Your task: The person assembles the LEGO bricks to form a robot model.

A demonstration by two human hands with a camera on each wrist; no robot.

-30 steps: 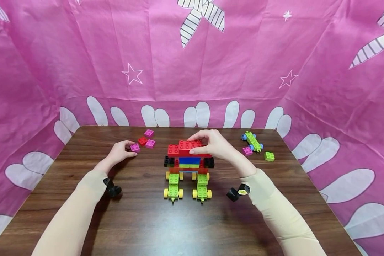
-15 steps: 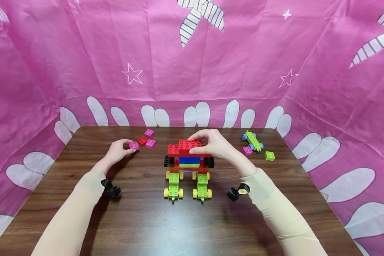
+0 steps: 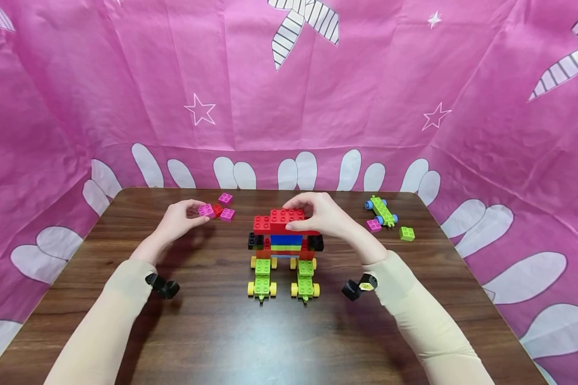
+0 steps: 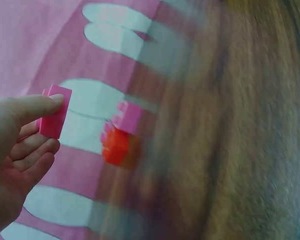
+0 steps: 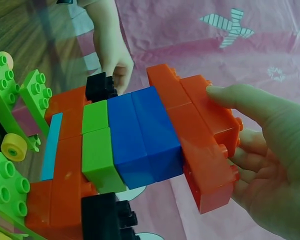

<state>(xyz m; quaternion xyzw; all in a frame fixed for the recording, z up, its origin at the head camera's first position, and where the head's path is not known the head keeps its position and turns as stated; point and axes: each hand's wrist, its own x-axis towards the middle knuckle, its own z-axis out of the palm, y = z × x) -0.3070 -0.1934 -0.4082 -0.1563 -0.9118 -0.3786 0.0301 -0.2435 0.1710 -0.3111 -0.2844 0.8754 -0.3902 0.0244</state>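
Observation:
Between thumb and fingers my left hand point(image 3: 179, 218) pinches a pink brick point(image 4: 56, 112), lifted off the table in the left wrist view. Just beyond it lie a red brick point(image 3: 217, 210) and two more pink bricks point(image 3: 227, 214). My right hand point(image 3: 321, 215) grips the top red brick point(image 3: 287, 215) of a built figure at the table's middle. That figure has red upper bricks, a blue and green middle point(image 5: 140, 132), black bricks point(image 3: 256, 240) at both sides, and two green wheeled bases point(image 3: 262, 284) with yellow wheels. The fingers behind the red brick are partly hidden.
At the right back of the wooden table point(image 3: 289, 342) stand a green wheeled base point(image 3: 383, 210) with blue wheels, a pink brick point(image 3: 373, 225) and a green brick point(image 3: 407, 233). A pink patterned cloth point(image 3: 250, 107) hangs behind and at the sides.
My left hand has drawn slightly left, then risen with the pink brick, which now partly covers the red one in the head view. The right hand keeps its grip on the figure's top.

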